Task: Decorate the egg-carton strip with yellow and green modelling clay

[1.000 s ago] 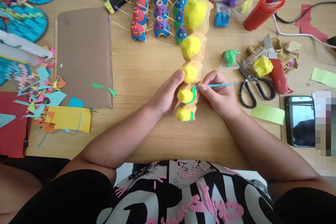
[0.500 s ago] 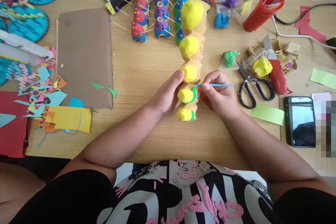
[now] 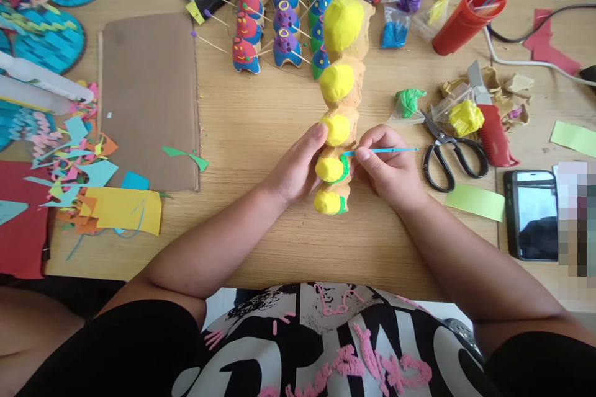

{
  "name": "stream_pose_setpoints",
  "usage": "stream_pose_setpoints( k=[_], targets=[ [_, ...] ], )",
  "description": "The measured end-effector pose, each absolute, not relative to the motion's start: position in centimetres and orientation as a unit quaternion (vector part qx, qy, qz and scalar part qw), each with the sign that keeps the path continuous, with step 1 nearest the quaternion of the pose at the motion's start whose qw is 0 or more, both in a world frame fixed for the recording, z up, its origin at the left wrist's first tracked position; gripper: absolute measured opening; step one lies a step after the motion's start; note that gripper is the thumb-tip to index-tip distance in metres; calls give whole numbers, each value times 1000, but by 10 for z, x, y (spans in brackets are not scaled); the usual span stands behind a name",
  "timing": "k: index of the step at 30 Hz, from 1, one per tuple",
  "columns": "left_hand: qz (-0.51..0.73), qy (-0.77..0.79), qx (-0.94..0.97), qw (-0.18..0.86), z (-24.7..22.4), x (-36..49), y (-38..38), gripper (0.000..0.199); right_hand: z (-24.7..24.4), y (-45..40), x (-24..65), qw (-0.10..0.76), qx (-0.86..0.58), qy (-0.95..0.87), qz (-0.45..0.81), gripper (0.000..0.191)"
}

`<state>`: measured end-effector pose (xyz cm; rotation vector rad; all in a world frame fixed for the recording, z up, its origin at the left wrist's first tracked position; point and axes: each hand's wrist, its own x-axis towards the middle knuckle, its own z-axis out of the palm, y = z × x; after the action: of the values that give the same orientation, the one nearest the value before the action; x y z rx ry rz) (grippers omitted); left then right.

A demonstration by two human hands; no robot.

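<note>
A tan egg-carton strip [image 3: 354, 84] stands out from the table in the middle, its bumps capped with yellow clay [image 3: 338, 81]. Green clay [image 3: 345, 169] lines the right side of the two nearest bumps. My left hand [image 3: 300, 164] grips the strip from the left, thumb on the middle bump. Between the thumb and fingers of my right hand [image 3: 384, 164] is a thin blue stick [image 3: 395, 150]; its left tip touches the strip by the green clay. Some fingers of both hands are hidden.
Black-handled scissors [image 3: 452, 155], a bag of green clay [image 3: 408, 103] and a red-handled cutter [image 3: 494, 136] lie to the right, with a phone [image 3: 533, 216] beyond. Cardboard [image 3: 149, 105] lies left. Painted carton figures [image 3: 286, 43] and a red cup [image 3: 465, 22] stand behind.
The blue stick and right fingers have shifted very slightly left at the green clay. The far end of the strip has moved slightly right.
</note>
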<state>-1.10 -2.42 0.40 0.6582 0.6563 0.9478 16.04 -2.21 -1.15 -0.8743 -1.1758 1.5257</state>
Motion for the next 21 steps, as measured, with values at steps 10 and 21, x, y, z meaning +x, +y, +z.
stream_pose_setpoints(
  k=[10, 21],
  targets=[
    [438, 316, 292, 789, 1, -14, -23, 63, -4, -24, 160, 480, -361, -513, 613, 38],
    [445, 328, 288, 782, 1, -12, -22, 64, -10, -24, 162, 483, -355, -510, 616, 36]
  ],
)
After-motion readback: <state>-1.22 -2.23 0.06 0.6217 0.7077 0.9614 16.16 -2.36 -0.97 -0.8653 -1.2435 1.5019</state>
